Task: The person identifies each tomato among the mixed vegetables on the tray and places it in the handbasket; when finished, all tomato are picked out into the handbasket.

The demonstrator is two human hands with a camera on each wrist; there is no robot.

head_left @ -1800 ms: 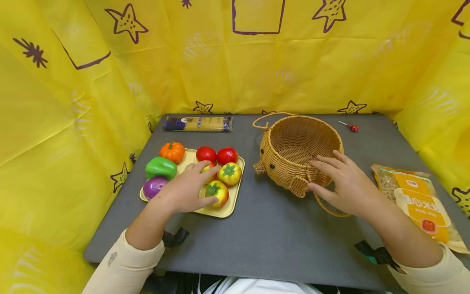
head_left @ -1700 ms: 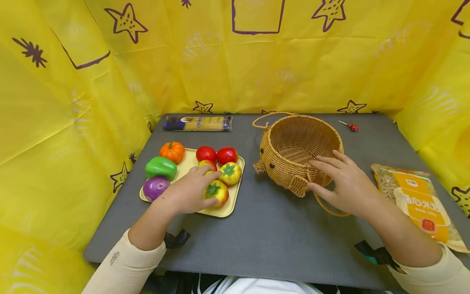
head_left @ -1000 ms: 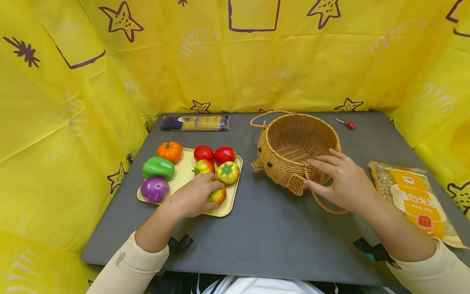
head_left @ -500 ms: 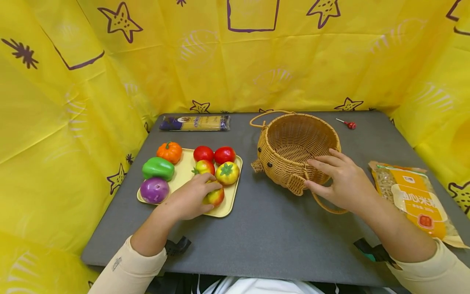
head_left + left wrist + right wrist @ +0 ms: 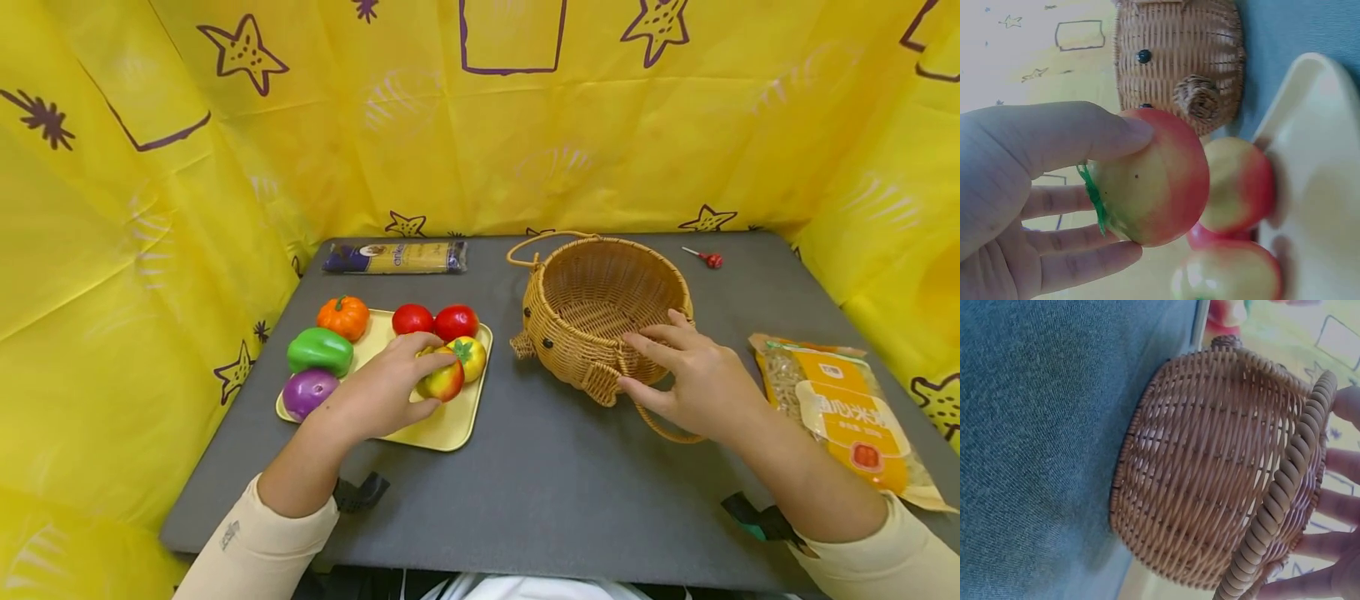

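My left hand [image 5: 381, 389] holds a yellow-red toy fruit [image 5: 446, 380] with a green leaf cap, just above the cream tray [image 5: 450, 432]. In the left wrist view, the thumb presses one side of this fruit [image 5: 1160, 181] and fingertips touch the other. Another yellow-red fruit [image 5: 471, 357] lies on the tray behind it; a third shows in the left wrist view. My right hand [image 5: 701, 385] rests at the near rim of a pig-faced wicker basket [image 5: 564, 335], thumb outside, fingers spread and nearly straight over the rim. The basket stands upright; its visible inside holds nothing.
Two red tomatoes [image 5: 456, 322], an orange pumpkin [image 5: 342, 317], a green pepper [image 5: 320, 350] and a purple round vegetable [image 5: 309, 393] sit on or at the tray. A pasta packet [image 5: 408, 258], a lollipop [image 5: 709, 259] and a yellow food bag [image 5: 847, 408] lie around.
My left hand has closed its grip on the nearest yellow-red fruit and raised it off the tray's near corner. The right hand stays at the basket rim. The head view shifts slightly.
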